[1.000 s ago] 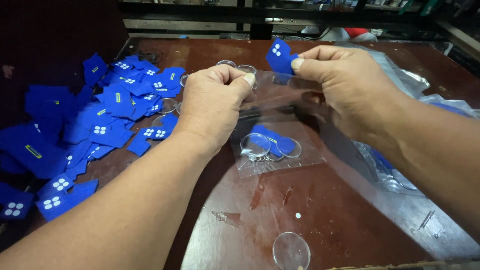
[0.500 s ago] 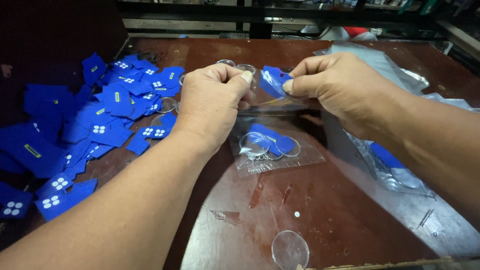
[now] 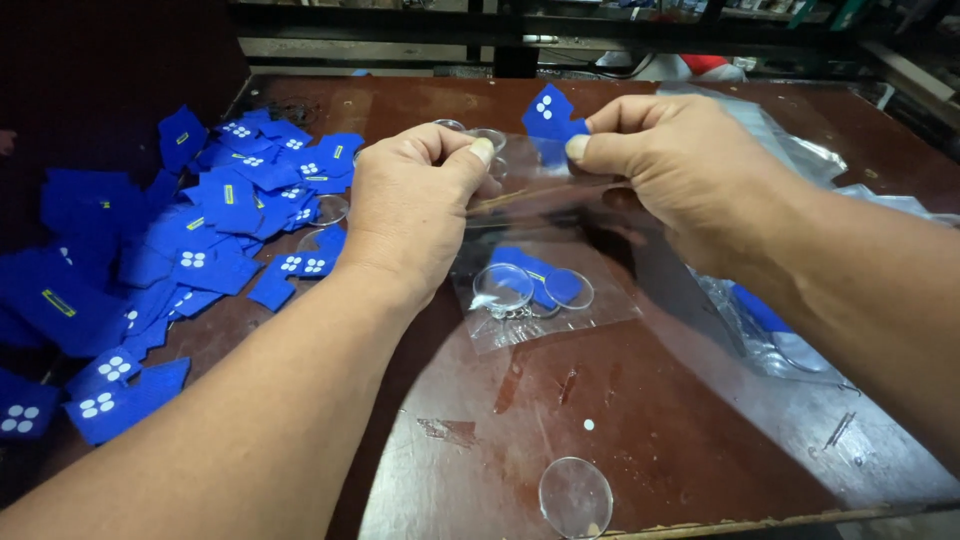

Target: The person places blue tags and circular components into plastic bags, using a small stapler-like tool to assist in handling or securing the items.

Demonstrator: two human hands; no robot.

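Workshop: scuffed workbench (image 3: 700, 440), piled blue tags (image 3: 215, 215)

Blue felt pieces (image 3: 215, 215) heaped on left of brown table (image 3: 700, 440). One clear round disc (image 3: 575, 497) near front edge. Crumpled clear bags (image 3: 800, 150) at right.

Both hands (image 3: 410, 215) and forearms are bare, without sleeves, gloves or rings.

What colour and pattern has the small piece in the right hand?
Blue piece with four white dots, right hand, head view.
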